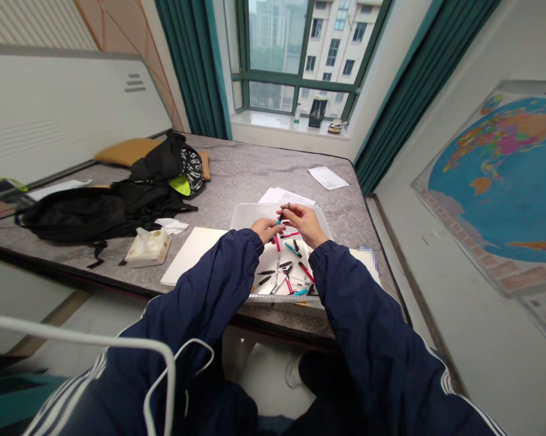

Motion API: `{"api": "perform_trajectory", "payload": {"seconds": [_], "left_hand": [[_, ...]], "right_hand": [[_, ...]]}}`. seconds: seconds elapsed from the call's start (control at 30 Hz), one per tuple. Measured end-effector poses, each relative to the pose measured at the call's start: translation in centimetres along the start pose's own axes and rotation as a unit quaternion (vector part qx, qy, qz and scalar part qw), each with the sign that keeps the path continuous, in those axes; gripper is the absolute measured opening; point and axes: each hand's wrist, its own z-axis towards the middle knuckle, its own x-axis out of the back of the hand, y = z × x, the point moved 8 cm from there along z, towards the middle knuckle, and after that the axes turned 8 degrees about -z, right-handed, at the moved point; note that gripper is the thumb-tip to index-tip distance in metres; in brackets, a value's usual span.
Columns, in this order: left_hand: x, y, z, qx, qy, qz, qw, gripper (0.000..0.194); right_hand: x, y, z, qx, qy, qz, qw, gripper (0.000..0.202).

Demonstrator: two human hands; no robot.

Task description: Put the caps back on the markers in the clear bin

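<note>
Both my hands meet over a white plastic bin on the mattress. A small pen, dark with a teal part, is between my fingertips. My left hand pinches its lower end, and my right hand grips the upper end. Whether its cap is on cannot be made out. Below, in the bin, lie loose pens and pen parts: a teal pen, a red pen, several black ones and some clear barrels. My wrists and sleeves hide the bin's sides in part.
Left of the bin lies a white board or paper, with a tissue box and a black backpack beyond. Papers lie behind the bin, another sheet farther back. A white cable crosses over my left arm.
</note>
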Motion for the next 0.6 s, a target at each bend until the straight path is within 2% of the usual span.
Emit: {"api": "perform_trajectory", "payload": {"seconds": [0.37, 0.5, 0.6], "left_hand": [[0.1, 1.3, -0.7, 0.005, 0.011, -0.025, 1.0, 0.03], [0.0, 1.3, -0.7, 0.003, 0.012, -0.007, 1.0, 0.028], [0.1, 1.3, -0.8, 0.002, 0.013, 0.021, 1.0, 0.029]], "right_hand": [[-0.1, 0.0, 0.0, 0.005, -0.009, -0.014, 1.0, 0.039], [0.0, 0.2, 0.2, 0.012, 0.0, -0.046, 0.999, 0.036], [0.3, 0.6, 0.5, 0.02, 0.019, -0.057, 0.998, 0.04]]}}
